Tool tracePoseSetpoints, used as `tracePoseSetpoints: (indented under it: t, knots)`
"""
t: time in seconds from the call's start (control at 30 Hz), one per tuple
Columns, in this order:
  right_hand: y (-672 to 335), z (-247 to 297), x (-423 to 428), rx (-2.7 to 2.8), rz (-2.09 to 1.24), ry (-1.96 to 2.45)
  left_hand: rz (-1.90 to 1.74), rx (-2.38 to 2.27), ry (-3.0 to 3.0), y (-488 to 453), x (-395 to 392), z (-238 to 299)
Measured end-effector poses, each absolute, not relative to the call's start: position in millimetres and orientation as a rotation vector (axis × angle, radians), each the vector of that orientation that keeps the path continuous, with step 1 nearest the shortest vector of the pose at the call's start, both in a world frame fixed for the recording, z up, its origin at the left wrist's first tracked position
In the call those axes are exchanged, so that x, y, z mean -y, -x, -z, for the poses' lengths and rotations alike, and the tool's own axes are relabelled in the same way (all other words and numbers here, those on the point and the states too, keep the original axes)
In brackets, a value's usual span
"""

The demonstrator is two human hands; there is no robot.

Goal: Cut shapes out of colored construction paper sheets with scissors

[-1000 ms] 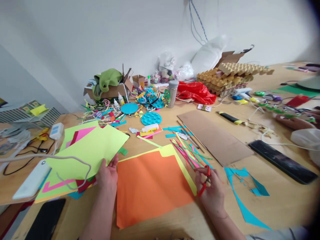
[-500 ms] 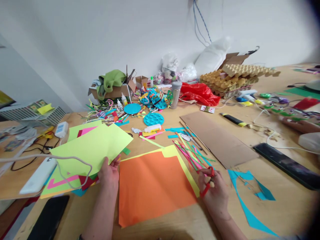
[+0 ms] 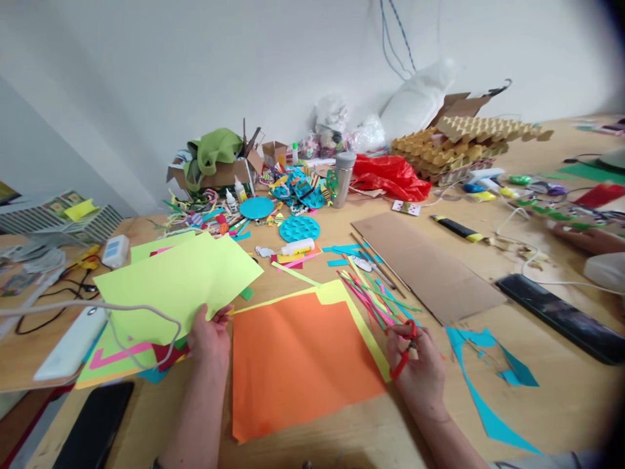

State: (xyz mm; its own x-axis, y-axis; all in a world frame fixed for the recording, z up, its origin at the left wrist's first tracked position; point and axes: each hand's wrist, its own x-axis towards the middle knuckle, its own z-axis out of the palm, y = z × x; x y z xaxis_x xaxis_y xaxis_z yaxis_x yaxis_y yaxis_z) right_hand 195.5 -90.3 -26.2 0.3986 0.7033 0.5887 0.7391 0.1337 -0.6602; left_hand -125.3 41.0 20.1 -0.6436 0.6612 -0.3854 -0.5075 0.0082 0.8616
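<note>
My left hand (image 3: pixel 209 339) pinches the lower edge of a lime-yellow paper sheet (image 3: pixel 178 283), held above a pile of coloured papers (image 3: pixel 114 361). My right hand (image 3: pixel 420 371) is closed around red-handled scissors (image 3: pixel 403 348) at the right edge of an orange sheet (image 3: pixel 300 361) that lies flat on a yellow sheet (image 3: pixel 364 332). A bundle of thin coloured paper strips (image 3: pixel 375 299) lies just beyond the scissors.
Brown cardboard (image 3: pixel 424 267), blue paper offcuts (image 3: pixel 488 384) and a black bar (image 3: pixel 561 316) lie to the right. Glue bottle (image 3: pixel 295 247), teal discs (image 3: pixel 299 229), metal flask (image 3: pixel 343 170), egg trays (image 3: pixel 463 140) sit further back. Another person's hand (image 3: pixel 583 238) is at far right. A black phone (image 3: pixel 92 430) lies at lower left.
My left hand has lifted the lime-yellow sheet slightly and shifted it. My right hand with the scissors stays by the orange sheet's edge. The view has moved a little.
</note>
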Motion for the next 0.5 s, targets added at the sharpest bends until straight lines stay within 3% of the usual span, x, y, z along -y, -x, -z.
tracePoseSetpoints:
  t: [0.5]
  knots:
    - [-198.8, 30.0, 88.8, 1.307, 0.026, 1.568, -1.769, -1.457, -0.146, 127.2, -43.0, -21.7]
